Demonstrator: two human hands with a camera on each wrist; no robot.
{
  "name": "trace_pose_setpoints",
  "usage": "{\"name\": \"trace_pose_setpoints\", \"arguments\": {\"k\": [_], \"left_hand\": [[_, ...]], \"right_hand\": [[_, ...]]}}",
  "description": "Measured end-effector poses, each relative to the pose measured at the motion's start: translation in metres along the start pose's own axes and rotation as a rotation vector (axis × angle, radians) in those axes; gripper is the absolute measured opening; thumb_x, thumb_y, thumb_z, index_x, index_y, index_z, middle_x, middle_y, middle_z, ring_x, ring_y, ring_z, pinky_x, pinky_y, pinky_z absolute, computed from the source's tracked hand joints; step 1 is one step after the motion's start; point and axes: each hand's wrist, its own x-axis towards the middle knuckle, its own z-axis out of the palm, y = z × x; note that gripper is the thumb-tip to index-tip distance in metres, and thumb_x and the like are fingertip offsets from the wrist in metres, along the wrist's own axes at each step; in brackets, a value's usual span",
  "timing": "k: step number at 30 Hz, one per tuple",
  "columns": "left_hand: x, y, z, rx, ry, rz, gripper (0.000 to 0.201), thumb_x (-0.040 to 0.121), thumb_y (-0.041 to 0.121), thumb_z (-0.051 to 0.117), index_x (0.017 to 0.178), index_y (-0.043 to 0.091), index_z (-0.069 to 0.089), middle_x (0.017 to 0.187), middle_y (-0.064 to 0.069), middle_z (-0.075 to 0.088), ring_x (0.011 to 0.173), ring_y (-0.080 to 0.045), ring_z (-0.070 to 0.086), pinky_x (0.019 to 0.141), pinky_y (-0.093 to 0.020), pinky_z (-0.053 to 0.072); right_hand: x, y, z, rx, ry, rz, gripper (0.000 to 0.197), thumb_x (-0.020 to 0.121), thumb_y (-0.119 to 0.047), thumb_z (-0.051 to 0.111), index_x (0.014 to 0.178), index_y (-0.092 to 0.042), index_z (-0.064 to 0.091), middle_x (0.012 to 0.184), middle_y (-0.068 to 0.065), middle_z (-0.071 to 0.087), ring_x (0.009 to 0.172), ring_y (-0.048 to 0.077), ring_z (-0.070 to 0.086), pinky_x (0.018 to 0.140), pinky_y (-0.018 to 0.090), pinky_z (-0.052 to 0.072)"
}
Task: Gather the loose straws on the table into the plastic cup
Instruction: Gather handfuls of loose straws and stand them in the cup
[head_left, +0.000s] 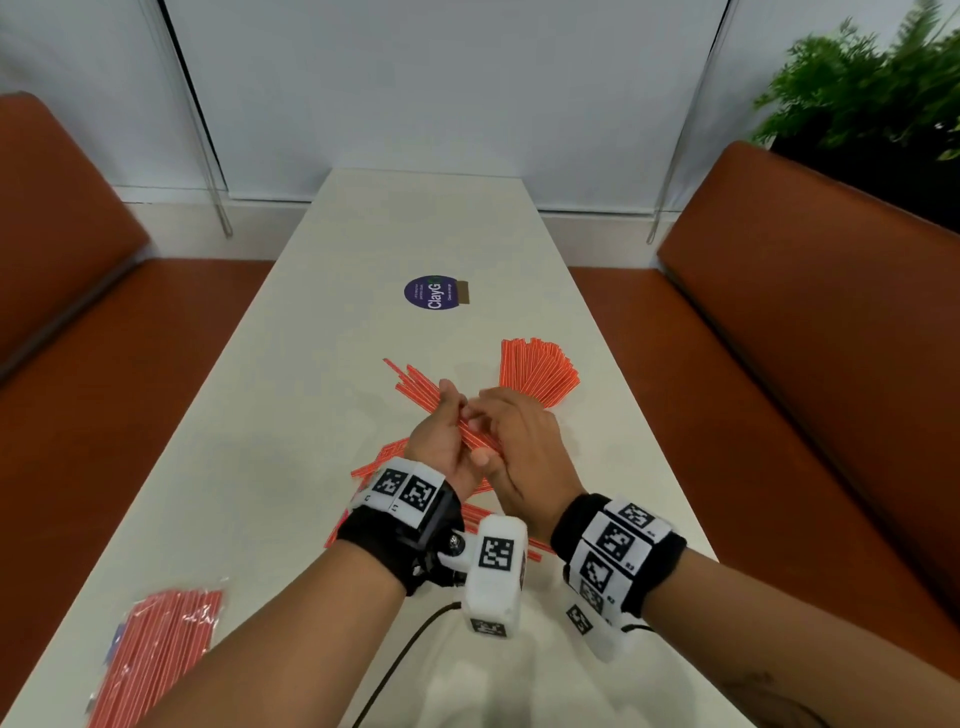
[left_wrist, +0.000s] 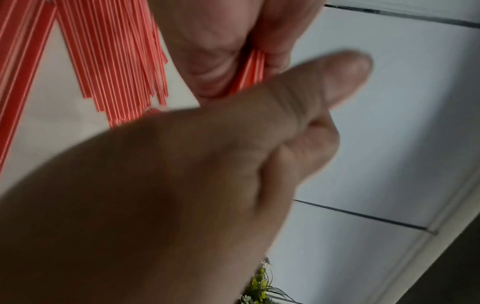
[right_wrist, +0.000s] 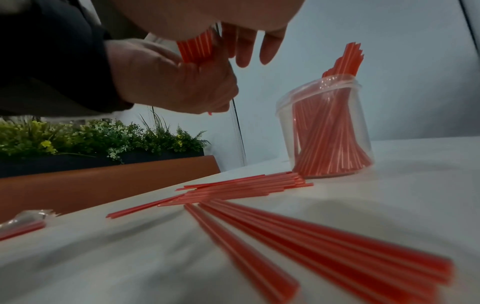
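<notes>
A bundle of red straws (head_left: 421, 387) is held above the white table (head_left: 363, 249) by both hands. My left hand (head_left: 444, 434) grips it with curled fingers, thumb (left_wrist: 337, 78) raised. My right hand (head_left: 519, 436) closes on the same bundle (left_wrist: 250, 67) from the right; its fingers (right_wrist: 245, 49) hang down. The clear plastic cup (right_wrist: 324, 131) stands just beyond the right hand, packed with red straws (head_left: 540, 371). Loose straws (head_left: 382, 457) lie on the table under and beside my wrists, and in the right wrist view as loose straws (right_wrist: 246, 187).
A sealed packet of straws (head_left: 156, 654) lies at the table's near left edge. A round purple sticker (head_left: 432, 292) sits mid-table. Brown benches (head_left: 805, 338) flank both sides, and a plant (head_left: 872, 93) stands at the back right. A black cable (head_left: 405, 660) trails from my left wrist.
</notes>
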Motion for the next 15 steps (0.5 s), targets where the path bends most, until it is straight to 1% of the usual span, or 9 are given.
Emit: {"name": "trace_pose_setpoints", "arguments": {"k": [1, 3, 5, 6, 9, 10, 12, 13, 15], "left_hand": [[-0.002, 0.001, 0.0, 0.053, -0.007, -0.008, 0.047, 0.091, 0.052, 0.038, 0.073, 0.011, 0.052, 0.059, -0.003, 0.05, 0.058, -0.014, 0.055, 0.054, -0.024, 0.053], [-0.007, 0.006, -0.002, 0.154, -0.03, 0.028, 0.043, 0.092, 0.046, 0.042, 0.063, 0.014, 0.045, 0.041, 0.003, 0.041, 0.035, -0.007, 0.043, 0.037, -0.016, 0.043], [-0.015, 0.011, -0.004, 0.339, -0.099, 0.044, 0.038, 0.092, 0.039, 0.047, 0.062, 0.016, 0.04, 0.037, 0.008, 0.034, 0.029, -0.003, 0.033, 0.032, -0.014, 0.034], [-0.019, 0.01, -0.005, 0.431, -0.143, 0.022, 0.037, 0.092, 0.036, 0.048, 0.062, 0.016, 0.04, 0.038, 0.009, 0.034, 0.03, -0.003, 0.032, 0.032, -0.014, 0.033], [-0.032, 0.008, -0.008, 0.578, -0.236, -0.046, 0.038, 0.092, 0.032, 0.047, 0.058, 0.016, 0.041, 0.039, 0.01, 0.034, 0.031, -0.002, 0.031, 0.033, -0.014, 0.033], [-0.036, 0.007, -0.008, 0.582, -0.253, -0.062, 0.038, 0.093, 0.031, 0.046, 0.058, 0.017, 0.041, 0.039, 0.01, 0.034, 0.031, -0.002, 0.031, 0.032, -0.013, 0.033], [-0.04, 0.007, -0.009, 0.564, -0.275, -0.082, 0.036, 0.093, 0.03, 0.045, 0.059, 0.017, 0.041, 0.04, 0.009, 0.034, 0.031, -0.002, 0.031, 0.032, -0.013, 0.033], [-0.041, 0.008, -0.01, 0.556, -0.28, -0.086, 0.036, 0.093, 0.03, 0.044, 0.06, 0.017, 0.041, 0.04, 0.009, 0.035, 0.031, -0.002, 0.031, 0.032, -0.013, 0.033], [-0.044, 0.009, -0.013, 0.555, -0.285, -0.088, 0.036, 0.093, 0.031, 0.045, 0.06, 0.018, 0.043, 0.041, 0.009, 0.034, 0.032, -0.001, 0.031, 0.032, -0.013, 0.032]], "right_hand": [[0.001, -0.001, 0.001, 0.008, -0.025, -0.006, 0.075, 0.087, -0.066, 0.005, 0.126, -0.016, 0.045, 0.13, 0.011, 0.053, 0.124, 0.017, 0.041, 0.102, 0.037, 0.033], [0.007, -0.004, -0.007, 0.106, -0.059, 0.015, 0.079, 0.083, -0.07, 0.007, 0.133, -0.017, 0.038, 0.138, 0.011, 0.046, 0.127, 0.011, 0.036, 0.104, 0.031, 0.03], [0.023, -0.008, -0.023, 0.25, -0.082, 0.126, 0.089, 0.078, -0.074, 0.01, 0.14, -0.015, 0.032, 0.144, 0.007, 0.038, 0.126, 0.003, 0.03, 0.104, 0.023, 0.025], [0.034, -0.011, -0.032, 0.308, -0.107, 0.209, 0.087, 0.079, -0.072, 0.013, 0.143, -0.015, 0.028, 0.147, 0.004, 0.033, 0.128, 0.003, 0.028, 0.105, 0.021, 0.023], [0.065, -0.018, -0.051, 0.397, -0.225, 0.389, 0.058, 0.097, -0.044, 0.027, 0.148, -0.019, 0.017, 0.156, 0.001, 0.021, 0.141, 0.01, 0.022, 0.111, 0.024, 0.018], [0.071, -0.018, -0.054, 0.374, -0.32, 0.4, 0.053, 0.098, -0.04, 0.028, 0.147, -0.02, 0.02, 0.156, 0.001, 0.023, 0.141, 0.014, 0.025, 0.111, 0.025, 0.019], [0.079, -0.019, -0.055, 0.297, -0.52, 0.404, 0.05, 0.098, -0.042, 0.028, 0.143, -0.02, 0.034, 0.149, 0.003, 0.038, 0.135, 0.02, 0.038, 0.112, 0.032, 0.028], [0.079, -0.02, -0.055, 0.278, -0.536, 0.403, 0.05, 0.098, -0.043, 0.028, 0.14, -0.018, 0.039, 0.146, 0.004, 0.043, 0.132, 0.022, 0.042, 0.111, 0.036, 0.032], [0.078, -0.024, -0.055, 0.3, -0.452, 0.436, 0.05, 0.098, -0.042, 0.029, 0.14, -0.017, 0.039, 0.145, 0.004, 0.043, 0.128, 0.018, 0.045, 0.111, 0.037, 0.033]]}}
